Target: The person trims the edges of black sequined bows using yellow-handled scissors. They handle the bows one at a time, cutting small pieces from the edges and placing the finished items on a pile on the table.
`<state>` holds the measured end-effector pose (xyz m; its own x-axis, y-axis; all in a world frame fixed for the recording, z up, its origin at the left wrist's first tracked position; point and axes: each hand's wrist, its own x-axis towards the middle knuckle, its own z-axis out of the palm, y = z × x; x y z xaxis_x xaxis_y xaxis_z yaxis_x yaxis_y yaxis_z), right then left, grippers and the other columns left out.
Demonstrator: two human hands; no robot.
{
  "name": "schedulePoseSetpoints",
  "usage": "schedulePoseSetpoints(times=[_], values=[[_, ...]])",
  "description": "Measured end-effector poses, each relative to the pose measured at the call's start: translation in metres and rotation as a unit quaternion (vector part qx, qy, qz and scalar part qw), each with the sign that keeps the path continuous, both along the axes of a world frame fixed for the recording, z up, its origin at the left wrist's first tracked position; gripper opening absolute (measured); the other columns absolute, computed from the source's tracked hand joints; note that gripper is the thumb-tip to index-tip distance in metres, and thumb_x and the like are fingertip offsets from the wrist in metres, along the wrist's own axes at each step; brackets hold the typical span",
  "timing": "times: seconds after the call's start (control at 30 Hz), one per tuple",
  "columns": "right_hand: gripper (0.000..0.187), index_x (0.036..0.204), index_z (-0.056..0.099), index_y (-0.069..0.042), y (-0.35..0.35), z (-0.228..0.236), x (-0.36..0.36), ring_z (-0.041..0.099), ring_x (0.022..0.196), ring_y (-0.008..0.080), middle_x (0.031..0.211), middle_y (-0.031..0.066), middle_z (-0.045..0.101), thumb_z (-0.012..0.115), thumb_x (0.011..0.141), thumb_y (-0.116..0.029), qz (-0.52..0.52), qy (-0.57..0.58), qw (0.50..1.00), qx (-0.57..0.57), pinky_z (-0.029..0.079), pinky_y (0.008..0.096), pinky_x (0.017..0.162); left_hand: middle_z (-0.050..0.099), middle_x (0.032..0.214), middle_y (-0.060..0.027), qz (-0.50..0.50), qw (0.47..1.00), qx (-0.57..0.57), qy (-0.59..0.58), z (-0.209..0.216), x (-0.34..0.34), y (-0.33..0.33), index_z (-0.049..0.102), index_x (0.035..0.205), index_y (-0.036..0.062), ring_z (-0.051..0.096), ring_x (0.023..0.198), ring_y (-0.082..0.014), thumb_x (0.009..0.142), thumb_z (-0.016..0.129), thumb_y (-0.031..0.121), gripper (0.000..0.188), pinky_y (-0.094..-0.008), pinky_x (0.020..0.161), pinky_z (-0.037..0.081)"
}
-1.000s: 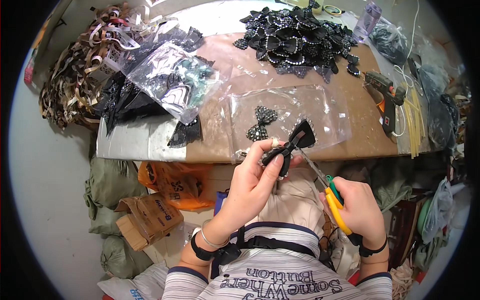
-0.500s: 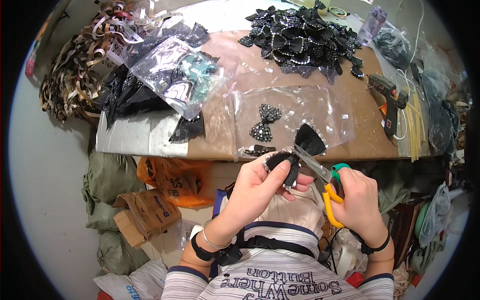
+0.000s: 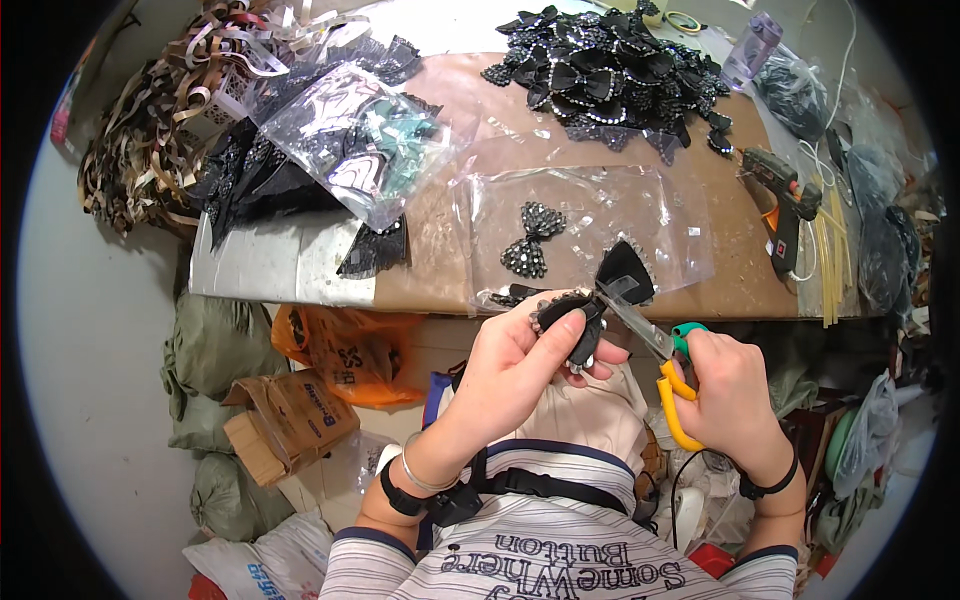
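One bow [image 3: 624, 264], pinched in my left hand [image 3: 522, 352], runs toward two o'clock; my right hand [image 3: 733, 388] clasps scissors [image 3: 659, 343] at its four o'clock.

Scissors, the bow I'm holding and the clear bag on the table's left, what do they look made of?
Scissors: blades seem metal, grey with a shine; handles probably plastic, smooth solid yellow and green. Bow: likely fabric, matte black, edged with shiny beads or stones. Clear bag: apparently thin glossy plastic, see-through and crinkled.
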<state>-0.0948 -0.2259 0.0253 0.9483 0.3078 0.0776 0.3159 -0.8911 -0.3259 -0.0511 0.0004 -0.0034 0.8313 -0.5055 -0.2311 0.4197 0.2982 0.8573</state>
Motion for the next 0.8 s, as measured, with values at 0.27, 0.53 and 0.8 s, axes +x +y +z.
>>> schedulePoseSetpoints(times=[0.27, 0.53, 0.8], values=[[0.022, 0.072, 0.052, 0.002, -0.006, -0.003, 0.008, 0.039, 0.046, 0.0193, 0.054, 0.0102, 0.047, 0.066, 0.080, -0.013, -0.048, 0.208, 0.952, 0.219, 0.035, 0.0321, 0.047, 0.069, 0.096, -0.0143, 0.000, 0.999, 0.033, -0.017, -0.004, 0.016, -0.003, 0.053, 0.116, -0.0027, 0.065, 0.080, -0.0127, 0.100, 0.043, 0.022, 0.031, -0.0226, 0.068, 0.050], [0.027, 0.079, 0.058, 0.000, -0.017, 0.018, 0.017, 0.045, 0.054, 0.0128, 0.059, 0.0052, 0.050, 0.058, 0.090, -0.024, 0.029, 0.477, 0.837, 0.267, 0.040, 0.0290, 0.053, 0.067, 0.095, -0.0121, 0.030, 0.999, 0.025, -0.016, -0.006, 0.015, -0.003, 0.055, 0.115, -0.0033, 0.066, 0.085, -0.0163, 0.101, 0.040, 0.025, 0.035, -0.0253, 0.070, 0.051], [0.027, 0.080, 0.061, -0.001, -0.020, 0.016, 0.024, 0.048, 0.052, 0.0083, 0.058, 0.0013, 0.051, 0.057, 0.086, -0.027, 0.006, 0.566, 0.761, 0.318, 0.038, 0.0244, 0.050, 0.067, 0.095, -0.0112, 0.036, 0.998, 0.011, -0.056, -0.011, 0.009, -0.003, 0.056, 0.112, -0.0024, 0.066, 0.087, -0.0172, 0.100, 0.040, 0.026, 0.034, -0.0267, 0.070, 0.052]])
